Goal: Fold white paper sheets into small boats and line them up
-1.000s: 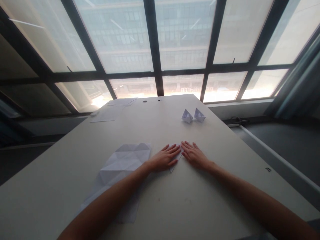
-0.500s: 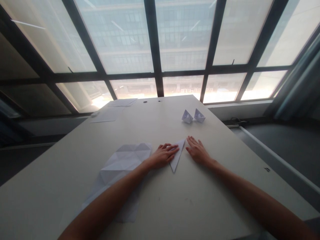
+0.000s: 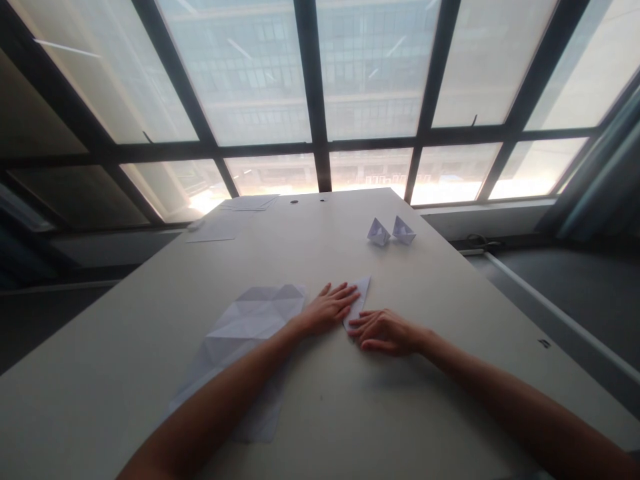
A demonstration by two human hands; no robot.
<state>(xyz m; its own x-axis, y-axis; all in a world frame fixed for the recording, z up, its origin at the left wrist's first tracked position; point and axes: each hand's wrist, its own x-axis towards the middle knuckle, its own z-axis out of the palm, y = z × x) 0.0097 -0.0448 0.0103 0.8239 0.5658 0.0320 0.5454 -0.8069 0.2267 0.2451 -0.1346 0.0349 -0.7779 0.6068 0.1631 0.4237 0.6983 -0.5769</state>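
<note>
A folded white paper triangle point(image 3: 363, 288) lies flat on the table, its far tip showing beyond my fingers. My left hand point(image 3: 330, 308) rests on its left part with the fingers spread and flat. From the right, my right hand point(image 3: 385, 331) touches the near end of the paper, its fingers stretched out along the edge and slightly bent. The two hands hide much of the paper between them. Partly under my left forearm lies a larger creased sheet of paper point(image 3: 255, 313).
Two folded paper boats point(image 3: 379, 232) stand side by side farther back on the right of the white table point(image 3: 310, 253). Flat sheets of paper point(image 3: 215, 230) lie at the far left. Beyond the table's far edge are windows point(image 3: 370, 73), with a curtain point(image 3: 600, 180) at the right.
My right hand has moved from beside the paper's far tip back toward me, onto its near end. My left hand stays on the paper, fingers a little more spread.
</note>
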